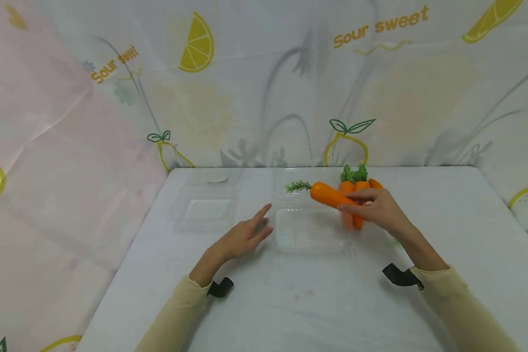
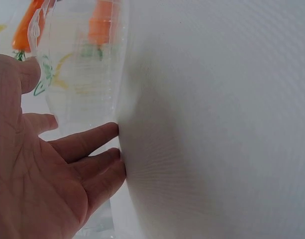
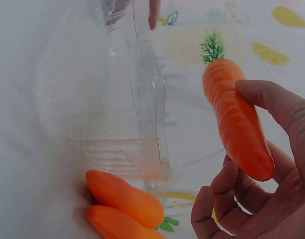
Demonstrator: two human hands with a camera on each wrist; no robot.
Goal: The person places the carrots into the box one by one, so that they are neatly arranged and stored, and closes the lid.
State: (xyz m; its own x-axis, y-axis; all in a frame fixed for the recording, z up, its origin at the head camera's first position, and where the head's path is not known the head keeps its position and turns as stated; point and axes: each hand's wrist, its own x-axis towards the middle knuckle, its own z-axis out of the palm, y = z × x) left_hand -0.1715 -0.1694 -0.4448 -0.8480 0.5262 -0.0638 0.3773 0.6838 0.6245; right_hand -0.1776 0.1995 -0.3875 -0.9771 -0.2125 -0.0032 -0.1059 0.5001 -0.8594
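My right hand [image 1: 380, 210] pinches an orange carrot [image 1: 327, 194] with a green leafy top, held tilted above a clear plastic box [image 1: 310, 249]. In the right wrist view the thumb and fingers grip the carrot [image 3: 237, 119] toward its tapered end. The box stands with its lid folded back toward the wall. At the box's left side is my left hand [image 1: 242, 237], fingers extended; in the left wrist view the fingertips [image 2: 110, 130] reach the box's lower edge. More carrots [image 1: 346, 187] with green tops lie on the table just right of the box, partly behind the right hand.
Another clear plastic box [image 1: 185, 222], its lid folded back, stands at the left on the white table [image 1: 308, 313]. A white oval piece [image 1: 217, 179] shows at that lid. Behind the table hangs a lemon-printed cloth [image 1: 255, 98]. Both wrists carry black mounts [image 1: 400, 275].
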